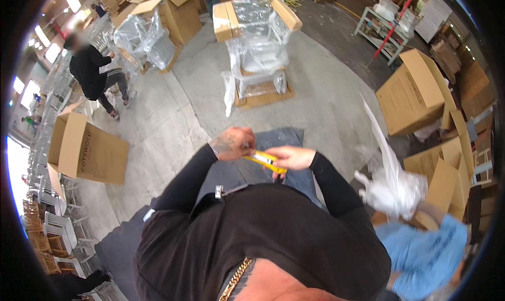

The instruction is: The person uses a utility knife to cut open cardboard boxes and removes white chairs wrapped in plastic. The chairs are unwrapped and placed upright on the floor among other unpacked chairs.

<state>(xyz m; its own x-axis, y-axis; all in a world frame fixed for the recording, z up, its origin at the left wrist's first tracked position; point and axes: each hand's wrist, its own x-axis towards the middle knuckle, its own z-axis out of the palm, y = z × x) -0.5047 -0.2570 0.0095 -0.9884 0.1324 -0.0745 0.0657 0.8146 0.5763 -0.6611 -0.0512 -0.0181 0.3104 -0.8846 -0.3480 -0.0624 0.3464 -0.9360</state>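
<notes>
A yellow utility knife [265, 159] is held level in front of my chest, between both hands. My left hand [234, 144] has its fingers curled closed at the knife's left end. Fingers and thumb of my right hand [292, 158] close around its right part. Whether the blade is out, I cannot tell. Ahead of my hands, apart from them, stands a stack of chairs [260, 54] wrapped in clear plastic and white foam, with cardboard on its top and a cardboard sheet [265, 97] under it.
Open cardboard boxes stand at left [102, 151] and right [410, 98]. A person in black [87, 69] works beside another wrapped stack [150, 41] at far left. Close on my right, someone in a blue shirt [426, 253] is by white plastic wrap [394, 193]. A metal cart [383, 30] stands far right.
</notes>
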